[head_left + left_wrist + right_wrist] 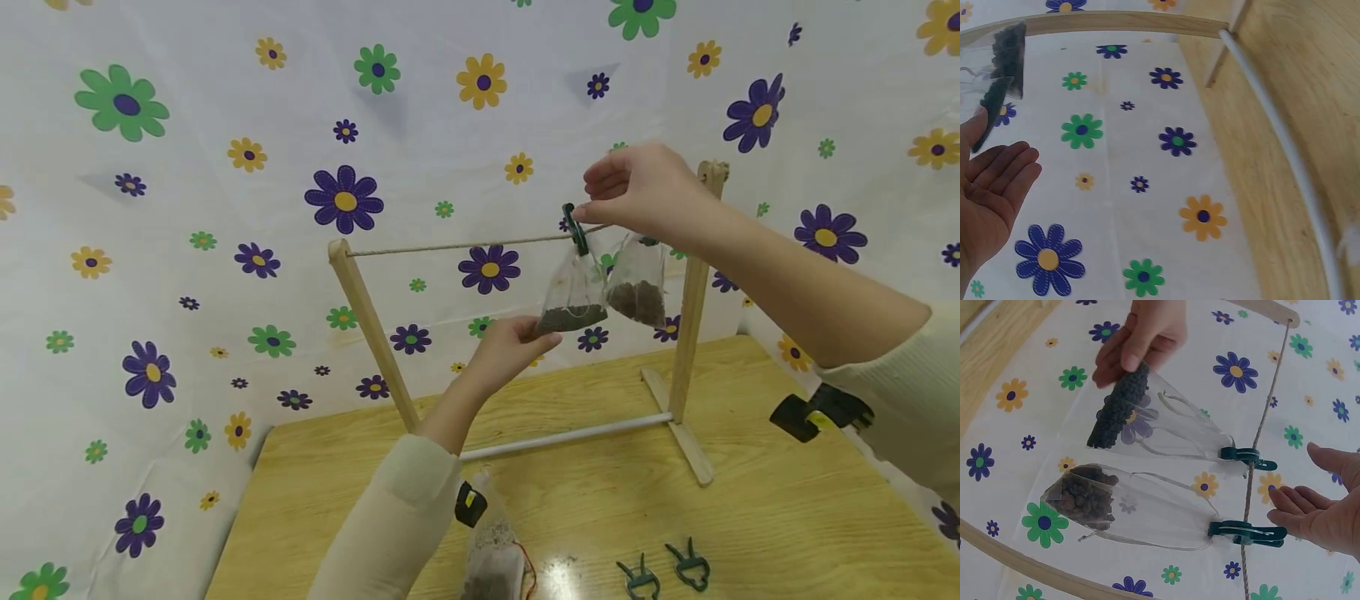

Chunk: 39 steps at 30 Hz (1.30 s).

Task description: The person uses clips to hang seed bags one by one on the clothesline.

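Note:
A sheer drawstring bag of small dark grains [573,318] hangs from the rope [1266,419] by a green spring clip [1247,456]. My left hand [510,354] pinches the bag's lower corner, its thumb on the dark contents in the right wrist view, and the bag leans toward that hand. In the left wrist view its other fingers stand away from the bag. Beside the clip handles my right hand [1329,506] has its fingers extended and holds nothing. A second sheer bag with brown, wrinkled pieces [1085,497] hangs alongside from another green clip [1247,532].
A wooden rack [693,333] with a white lower bar [570,437] stands on the wooden table [765,492]. Nearer me lie two green clips [688,567] and filled sheer bags [491,567], one with red cord. A flower-patterned cloth [285,208] lies behind the rack.

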{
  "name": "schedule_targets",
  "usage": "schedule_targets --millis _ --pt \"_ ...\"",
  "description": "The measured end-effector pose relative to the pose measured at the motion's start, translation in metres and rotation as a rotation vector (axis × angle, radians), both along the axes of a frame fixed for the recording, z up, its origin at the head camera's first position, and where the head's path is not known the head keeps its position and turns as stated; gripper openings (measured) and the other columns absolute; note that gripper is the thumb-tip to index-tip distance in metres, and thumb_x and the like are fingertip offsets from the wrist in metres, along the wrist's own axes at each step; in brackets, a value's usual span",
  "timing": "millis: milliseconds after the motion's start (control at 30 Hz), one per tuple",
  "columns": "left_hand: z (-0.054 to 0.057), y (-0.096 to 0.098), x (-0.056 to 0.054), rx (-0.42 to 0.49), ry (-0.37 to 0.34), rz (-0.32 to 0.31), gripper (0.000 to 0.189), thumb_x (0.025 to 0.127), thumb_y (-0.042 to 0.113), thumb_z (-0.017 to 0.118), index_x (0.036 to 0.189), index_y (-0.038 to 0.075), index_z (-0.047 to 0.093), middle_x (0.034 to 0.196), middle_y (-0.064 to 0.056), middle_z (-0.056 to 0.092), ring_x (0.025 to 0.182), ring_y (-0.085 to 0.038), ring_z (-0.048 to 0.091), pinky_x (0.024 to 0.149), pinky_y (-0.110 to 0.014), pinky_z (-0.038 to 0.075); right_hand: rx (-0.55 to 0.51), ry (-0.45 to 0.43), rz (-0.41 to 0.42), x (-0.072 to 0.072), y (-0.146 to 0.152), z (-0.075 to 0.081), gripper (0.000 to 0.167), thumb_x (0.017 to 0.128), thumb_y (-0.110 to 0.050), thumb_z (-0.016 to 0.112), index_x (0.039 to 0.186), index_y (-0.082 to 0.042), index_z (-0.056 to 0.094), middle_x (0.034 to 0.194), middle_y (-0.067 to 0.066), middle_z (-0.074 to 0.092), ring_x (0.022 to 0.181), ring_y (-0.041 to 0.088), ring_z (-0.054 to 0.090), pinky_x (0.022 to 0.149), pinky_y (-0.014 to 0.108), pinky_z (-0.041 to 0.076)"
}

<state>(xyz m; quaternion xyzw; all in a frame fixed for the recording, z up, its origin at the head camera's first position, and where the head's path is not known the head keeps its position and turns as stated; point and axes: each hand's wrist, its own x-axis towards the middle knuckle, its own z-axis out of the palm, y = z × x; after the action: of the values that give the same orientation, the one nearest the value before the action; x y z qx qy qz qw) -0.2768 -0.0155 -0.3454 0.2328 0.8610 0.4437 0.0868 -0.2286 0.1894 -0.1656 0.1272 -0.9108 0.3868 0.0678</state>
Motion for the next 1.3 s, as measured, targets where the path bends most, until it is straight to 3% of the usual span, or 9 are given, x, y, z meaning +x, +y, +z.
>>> schedule_targets --millis 200,300,433,633,833,1033,1300 --pt "-0.019 -0.022 0.011 -0.024 -0.084 0.003 0.048 0.091 0.037 0.062 0.130 0.008 0.057 0.124 -0.006 0.063 0.112 -0.020 0.061 0.091 -0.035 0.050 -0.032 0.019 0.022 0.010 -0.001 -0.005 0.053 0.086 -0.027 0.070 0.127 0.002 0.054 0.124 0.019 0.060 0.114 0.030 0.057 0.097 0.043 0.044" --pt "-0.028 -0.034 0.020 0.023 -0.151 -0.031 0.045 0.092 0.034 0.062 0.128 0.008 0.059 0.124 -0.009 0.063 0.108 -0.022 0.063 0.090 -0.036 0.050 -0.049 0.016 0.039 0.017 0.000 -0.010 0.053 0.086 -0.029 0.070 0.126 0.001 0.055 0.123 0.018 0.060 0.112 0.029 0.058 0.097 0.043 0.044" --pt "-0.041 -0.050 0.034 0.090 -0.257 -0.083 0.042 0.092 0.028 0.062 0.125 0.004 0.060 0.120 -0.014 0.064 0.101 -0.025 0.066 0.087 -0.037 0.052 -0.050 0.025 0.072 0.026 0.001 -0.023 0.051 0.085 -0.030 0.071 0.124 -0.001 0.056 0.121 0.016 0.062 0.111 0.028 0.059 0.096 0.044 0.044" --pt "-0.063 -0.074 0.054 0.056 -0.302 -0.129 0.042 0.092 0.030 0.062 0.124 0.004 0.061 0.118 -0.014 0.065 0.102 -0.025 0.065 0.085 -0.036 0.053 -0.006 0.075 0.134 0.043 0.001 -0.049 0.046 0.085 -0.026 0.072 0.121 -0.001 0.058 0.120 0.016 0.063 0.114 0.030 0.059 0.097 0.046 0.044" --pt "-0.087 -0.095 0.066 0.055 -0.314 -0.104 0.041 0.091 0.029 0.063 0.122 0.002 0.063 0.117 -0.015 0.065 0.101 -0.027 0.065 0.083 -0.037 0.053 0.036 0.083 0.172 0.055 0.005 -0.081 0.045 0.085 -0.026 0.072 0.119 0.000 0.060 0.117 0.016 0.064 0.113 0.031 0.059 0.095 0.047 0.045" --pt "-0.113 -0.114 0.074 0.055 -0.384 -0.075 0.042 0.091 0.030 0.063 0.121 0.001 0.062 0.117 -0.017 0.065 0.102 -0.027 0.065 0.084 -0.037 0.053 0.048 0.021 0.167 0.062 0.010 -0.120 0.041 0.085 -0.026 0.072 0.115 -0.001 0.062 0.113 0.014 0.066 0.111 0.031 0.060 0.096 0.047 0.044" --pt "-0.141 -0.133 0.090 0.086 -0.504 -0.034 0.044 0.090 0.024 0.065 0.120 -0.009 0.060 0.111 -0.020 0.067 0.097 -0.027 0.067 0.083 -0.044 0.053 0.136 -0.004 0.246 0.069 0.008 -0.176 0.040 0.083 -0.027 0.073 0.109 0.001 0.064 0.105 0.014 0.068 0.096 0.028 0.066 0.083 0.043 0.052"
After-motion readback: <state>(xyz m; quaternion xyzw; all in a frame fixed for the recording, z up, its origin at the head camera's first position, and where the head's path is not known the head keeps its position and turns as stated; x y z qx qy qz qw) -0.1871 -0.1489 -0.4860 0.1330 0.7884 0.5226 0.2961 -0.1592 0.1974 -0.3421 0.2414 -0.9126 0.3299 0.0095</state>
